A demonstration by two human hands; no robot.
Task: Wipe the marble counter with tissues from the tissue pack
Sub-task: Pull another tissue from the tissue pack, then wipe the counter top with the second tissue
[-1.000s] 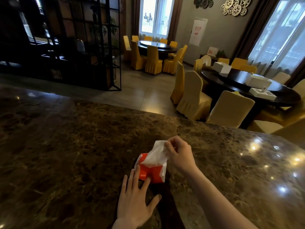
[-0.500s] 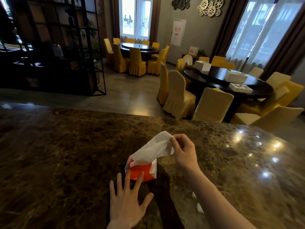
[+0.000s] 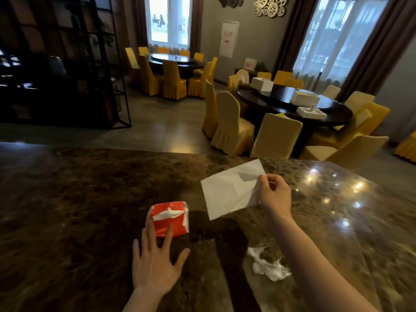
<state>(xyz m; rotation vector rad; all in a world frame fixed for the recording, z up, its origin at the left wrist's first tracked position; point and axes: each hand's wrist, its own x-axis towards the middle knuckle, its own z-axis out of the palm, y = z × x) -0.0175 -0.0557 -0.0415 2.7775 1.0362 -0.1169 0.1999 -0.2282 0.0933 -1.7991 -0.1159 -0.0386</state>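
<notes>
A red tissue pack point(image 3: 169, 218) lies on the dark brown marble counter point(image 3: 67, 199), with a white tissue edge showing in its top slot. My left hand point(image 3: 156, 262) rests flat on the counter, fingers spread, two fingertips pressing the pack's near side. My right hand point(image 3: 273, 194) is raised to the right of the pack and pinches the right edge of a flat white tissue point(image 3: 231, 191), which hangs free above the counter. A white smear or crumpled bit of tissue point(image 3: 267, 264) lies on the counter beneath my right forearm.
The counter's far edge runs across the middle of the view. Beyond it are a round dark table point(image 3: 299, 104) with yellow-covered chairs point(image 3: 231, 124) and white boxes, a second table set point(image 3: 173, 61) farther back, and a black metal shelf point(image 3: 58, 64) at left.
My right hand has pulled the tissue fully out of the pack and lifted it to the right, where it now hangs unfolded. My left hand stays on the pack.
</notes>
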